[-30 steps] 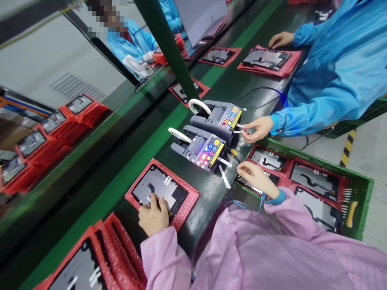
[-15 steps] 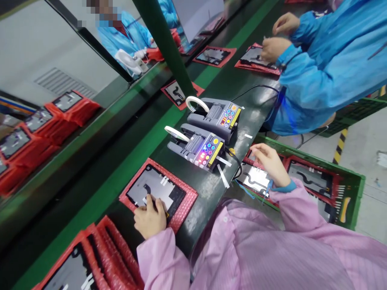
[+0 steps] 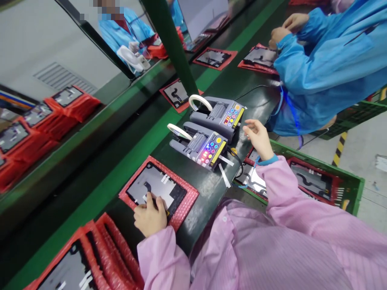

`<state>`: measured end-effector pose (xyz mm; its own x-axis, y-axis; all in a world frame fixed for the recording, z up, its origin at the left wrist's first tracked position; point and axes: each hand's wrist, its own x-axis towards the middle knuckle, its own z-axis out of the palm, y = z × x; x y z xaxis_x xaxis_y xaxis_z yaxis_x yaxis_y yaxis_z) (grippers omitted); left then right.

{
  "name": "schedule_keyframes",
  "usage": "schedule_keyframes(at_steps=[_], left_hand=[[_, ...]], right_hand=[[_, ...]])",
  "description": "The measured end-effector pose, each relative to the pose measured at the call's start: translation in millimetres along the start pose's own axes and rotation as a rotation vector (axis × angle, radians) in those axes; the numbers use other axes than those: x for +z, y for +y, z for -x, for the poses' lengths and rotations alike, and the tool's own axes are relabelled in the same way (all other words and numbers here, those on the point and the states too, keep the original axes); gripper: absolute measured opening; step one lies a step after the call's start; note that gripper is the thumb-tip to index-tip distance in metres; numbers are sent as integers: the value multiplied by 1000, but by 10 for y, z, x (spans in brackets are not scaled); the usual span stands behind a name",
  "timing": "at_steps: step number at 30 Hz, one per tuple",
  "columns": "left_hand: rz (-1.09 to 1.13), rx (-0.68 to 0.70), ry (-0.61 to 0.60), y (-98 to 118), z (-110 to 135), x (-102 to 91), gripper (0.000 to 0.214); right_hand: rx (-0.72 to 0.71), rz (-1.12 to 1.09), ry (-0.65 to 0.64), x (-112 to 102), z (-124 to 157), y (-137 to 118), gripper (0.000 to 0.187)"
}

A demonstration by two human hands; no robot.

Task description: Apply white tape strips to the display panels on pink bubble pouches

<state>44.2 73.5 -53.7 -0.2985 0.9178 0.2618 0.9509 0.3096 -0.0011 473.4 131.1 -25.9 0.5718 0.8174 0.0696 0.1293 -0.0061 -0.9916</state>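
Note:
My left hand (image 3: 150, 217) rests on a dark panel (image 3: 157, 188) that lies in a red bubble-wrap sleeve (image 3: 184, 203); its fingers press down on the panel's near edge. My right hand (image 3: 258, 137) hovers just right of the far tape dispenser (image 3: 220, 114), fingers loosely spread, holding nothing I can see. The near tape dispenser (image 3: 201, 146) shows lit coloured buttons, and two white tape strips (image 3: 224, 169) stick out of its front.
A green crate (image 3: 347, 179) of red-wrapped panels stands to my right. More red-wrapped panels (image 3: 81, 266) are stacked at lower left. A co-worker in a blue coat (image 3: 320, 64) works on a panel (image 3: 260, 58) farther along the belt. A green post (image 3: 169, 44) rises behind the dispensers.
My right hand has risen from the crate to beside the far dispenser. The co-worker's hand left that dispenser and went back to their own panel. My left hand stayed put.

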Motion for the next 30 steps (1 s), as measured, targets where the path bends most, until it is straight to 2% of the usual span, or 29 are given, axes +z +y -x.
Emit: schedule_keyframes(at_steps=[3, 6, 11, 14, 18, 21, 25, 28, 30], left_hand=[[-1, -4, 2, -6, -2, 7, 57], [-11, -4, -7, -16, -9, 14, 57], [-9, 2, -23, -14, -20, -3, 57], [-19, -5, -38, 19, -13, -40, 56], [-16, -18, -77, 62, 0, -92, 56], [25, -31, -111, 46, -25, -120, 57], [180, -64, -136, -46, -79, -207, 66], [364, 11, -38, -43, 7, -350, 58], [572, 111, 3, 75, 178, -467, 49]], right_hand=[[-63, 41, -6, 111, -29, 29, 36], [-88, 53, 46, 224, -35, 15, 29], [56, -95, 34, 320, -81, -59, 9], [103, -164, 16, 193, -191, -129, 6], [98, -288, -77, -221, -228, -317, 12], [54, -355, -205, -456, 43, -554, 18], [-35, -396, -347, -435, 636, -810, 27], [-66, -395, -307, -329, 972, -804, 32], [-48, -374, -261, -273, 1114, -695, 34]])
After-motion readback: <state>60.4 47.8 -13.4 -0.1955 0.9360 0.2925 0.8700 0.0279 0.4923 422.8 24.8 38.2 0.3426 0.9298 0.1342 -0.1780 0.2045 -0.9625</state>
